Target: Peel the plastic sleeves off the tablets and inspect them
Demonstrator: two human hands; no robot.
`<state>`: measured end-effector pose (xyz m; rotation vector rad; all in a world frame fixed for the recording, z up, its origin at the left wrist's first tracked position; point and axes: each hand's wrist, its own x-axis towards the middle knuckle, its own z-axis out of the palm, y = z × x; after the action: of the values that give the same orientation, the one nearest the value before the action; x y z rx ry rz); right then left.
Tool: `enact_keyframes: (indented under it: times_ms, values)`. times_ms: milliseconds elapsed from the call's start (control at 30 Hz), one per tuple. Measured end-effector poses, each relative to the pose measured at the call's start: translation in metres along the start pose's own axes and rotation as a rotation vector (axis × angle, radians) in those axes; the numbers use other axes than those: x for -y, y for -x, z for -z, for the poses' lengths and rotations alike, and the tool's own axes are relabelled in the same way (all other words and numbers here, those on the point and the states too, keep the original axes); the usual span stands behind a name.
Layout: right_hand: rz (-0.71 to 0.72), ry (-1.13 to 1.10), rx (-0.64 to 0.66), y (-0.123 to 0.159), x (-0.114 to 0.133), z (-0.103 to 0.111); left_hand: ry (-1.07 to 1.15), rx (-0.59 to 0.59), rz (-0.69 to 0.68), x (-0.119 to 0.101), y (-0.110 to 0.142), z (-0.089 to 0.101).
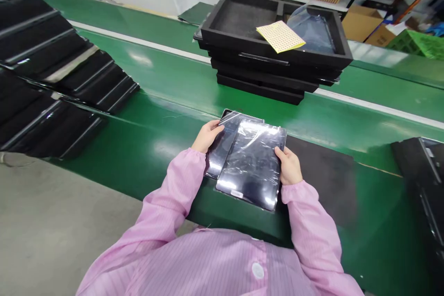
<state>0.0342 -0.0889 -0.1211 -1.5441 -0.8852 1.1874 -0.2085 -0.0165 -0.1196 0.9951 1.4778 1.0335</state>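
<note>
Filling the far left of the green table, rows of black trays run off out of my sight; next comes the left hand, pinching the left edge of a dark glossy panel, its thumb on the face and its other fingers partly hidden; overlapping that one, and nearer the person, lies a film-wrapped panel, wrinkled and shining under the lights, with a small white label near its lower edge; above these, well apart on the table, stands a stack of black foam trays, the top one split into two compartments; a yellow dotted sheet rests across its divider, and clear film bulges in the right compartment; back down at the panels, the right hand grips the right edge of the film-wrapped one, thumb bent over the face, though I cannot tell how the fingers sit underneath; just beside that hand a flat black mat lies on the green; more black trays crowd the far right edge, with cardboard boxes and a bright green crate behind.
</note>
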Motion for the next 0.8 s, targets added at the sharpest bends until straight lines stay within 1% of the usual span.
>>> enact_keyframes:
  times_ms: [100,200,300,367,500,633,733,800]
  values:
    - [0.024,0.163,-0.032,-0.012,0.003,-0.017,-0.121,0.003,-0.032,-0.001,0.002,0.002]
    - [0.023,0.394,-0.038,-0.025,0.013,-0.022,-0.302,0.017,-0.050,-0.002,0.004,0.003]
    - [-0.001,0.586,0.007,-0.029,0.022,-0.025,-0.442,0.015,-0.072,-0.003,0.007,0.001]
    - [-0.036,0.666,0.063,-0.027,0.027,-0.030,-0.464,0.004,-0.083,-0.003,0.009,-0.001]
    - [-0.114,0.733,0.179,-0.022,0.037,-0.038,-0.404,0.021,-0.099,-0.003,0.009,-0.003]
    - [-0.140,0.728,0.235,-0.023,0.043,-0.038,-0.259,0.040,-0.098,-0.011,0.009,-0.003]
    - [-0.093,0.693,0.211,-0.018,0.041,-0.036,-0.074,0.068,-0.072,-0.029,0.013,-0.004]
    - [-0.007,0.646,0.137,-0.009,0.040,-0.033,0.035,0.098,-0.007,-0.046,0.021,-0.005]
